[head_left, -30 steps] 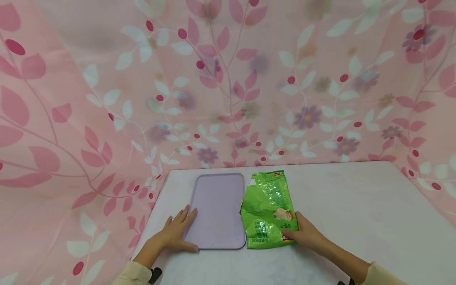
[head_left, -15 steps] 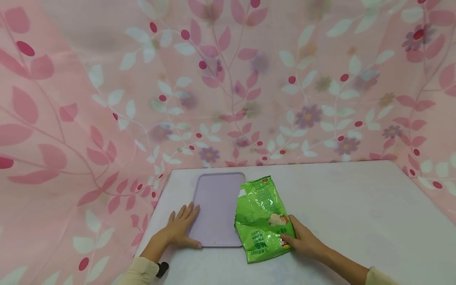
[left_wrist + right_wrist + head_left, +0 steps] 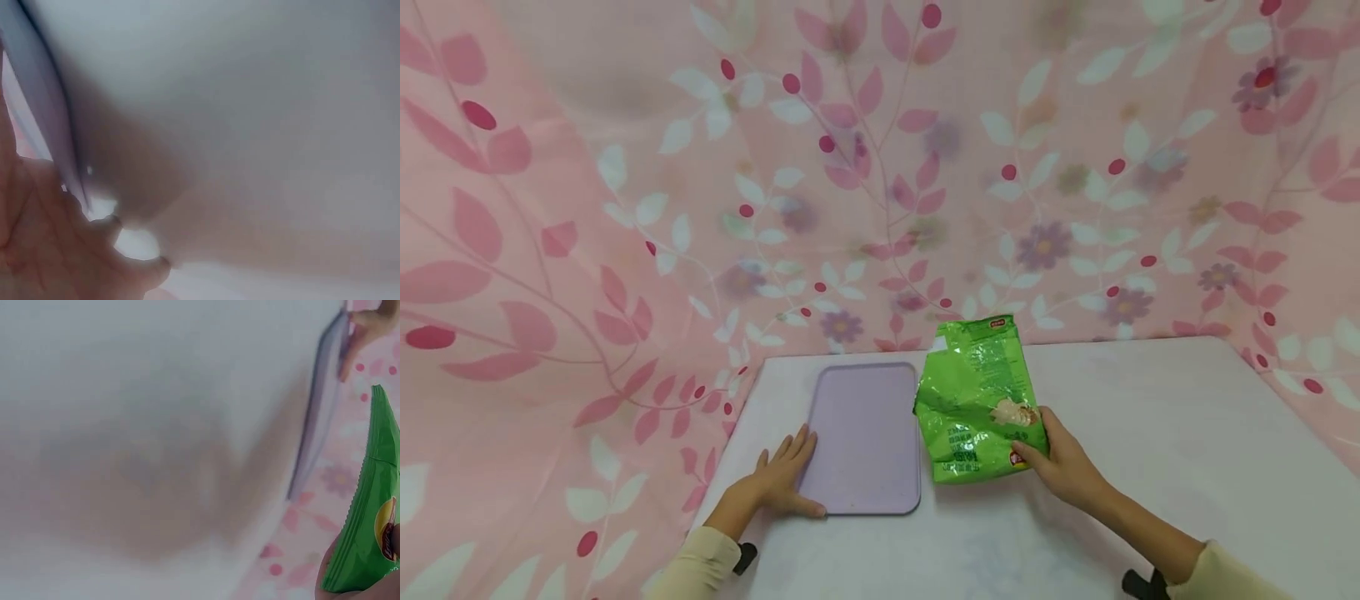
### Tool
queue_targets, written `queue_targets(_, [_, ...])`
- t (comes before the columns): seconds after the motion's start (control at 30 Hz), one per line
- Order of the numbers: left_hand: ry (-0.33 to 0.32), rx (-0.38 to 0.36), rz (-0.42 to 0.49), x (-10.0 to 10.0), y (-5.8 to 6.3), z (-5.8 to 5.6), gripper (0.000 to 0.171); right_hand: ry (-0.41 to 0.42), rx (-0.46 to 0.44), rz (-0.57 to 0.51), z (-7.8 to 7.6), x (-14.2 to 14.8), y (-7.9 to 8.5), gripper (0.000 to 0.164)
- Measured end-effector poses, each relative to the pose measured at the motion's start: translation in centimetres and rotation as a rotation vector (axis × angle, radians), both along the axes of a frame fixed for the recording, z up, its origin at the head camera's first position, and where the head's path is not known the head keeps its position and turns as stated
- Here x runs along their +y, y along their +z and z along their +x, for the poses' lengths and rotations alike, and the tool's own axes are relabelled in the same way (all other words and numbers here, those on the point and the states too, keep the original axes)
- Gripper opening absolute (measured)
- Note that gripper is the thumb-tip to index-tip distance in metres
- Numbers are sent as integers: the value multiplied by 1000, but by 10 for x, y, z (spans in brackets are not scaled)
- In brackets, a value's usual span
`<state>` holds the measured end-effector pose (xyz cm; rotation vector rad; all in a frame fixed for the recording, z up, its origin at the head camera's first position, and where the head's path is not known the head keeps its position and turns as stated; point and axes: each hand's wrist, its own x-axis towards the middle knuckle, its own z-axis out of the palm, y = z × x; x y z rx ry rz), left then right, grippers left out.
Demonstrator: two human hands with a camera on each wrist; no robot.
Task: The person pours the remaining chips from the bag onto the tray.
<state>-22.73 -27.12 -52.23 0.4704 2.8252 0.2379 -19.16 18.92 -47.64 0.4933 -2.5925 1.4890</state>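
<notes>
A green snack bag (image 3: 973,400) with printed lettering hangs above the table, right of the lilac tray (image 3: 868,442). My right hand (image 3: 1067,458) pinches its lower right corner, thumb in front. In the right wrist view the bag (image 3: 372,506) appears nearly edge-on at the right, with part of that hand (image 3: 350,594) under it. My left hand (image 3: 778,482) rests at the tray's left edge, fingers spread and thumb by the near left corner. The left wrist view shows that hand (image 3: 56,244) beside the tray's edge (image 3: 47,94).
The white-covered table (image 3: 1150,433) stretches to the right of the bag. A pink floral curtain (image 3: 880,167) hangs behind the table and along its left side. Black straps sit near both wrists.
My right hand first drew the bag left and toward me, over the tray's right edge, then lifted it up and right, off the tray. My left hand stays by the tray.
</notes>
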Motion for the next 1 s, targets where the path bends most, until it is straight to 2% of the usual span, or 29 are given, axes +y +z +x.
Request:
queue_targets(0.2, [-16, -9, 17, 0, 0, 0, 130, 16, 122, -25, -13, -23, 49, 44])
queue_targets(0.27, [-13, -17, 19, 1, 0, 1, 130, 9, 162, -35, -23, -33, 55, 45])
queue_targets(0.33, [-15, -32, 15, 1, 0, 3, 130, 2, 181, -53, -34, -43, 52, 44])
queue_targets(0.43, [-15, -40, 18, 2, 0, 3, 133, 16, 186, -18, -46, -58, 38, 40])
queue_targets(0.6, [6, -16, 7, 0, -3, -3, 139, 111, 51, 170, -51, -82, 5, 35])
queue_targets(0.7, [11, -11, 14, -4, -4, -5, 142, 104, 0, 193, -53, -91, -10, 36])
queue_targets(0.83, [-1, 22, 13, -4, -5, -6, 143, 67, 8, 148, -52, -91, -12, 39])
queue_targets(1.0, [-20, 52, -17, -5, -7, -4, 143, 59, 50, 117, -50, -87, -3, 38])
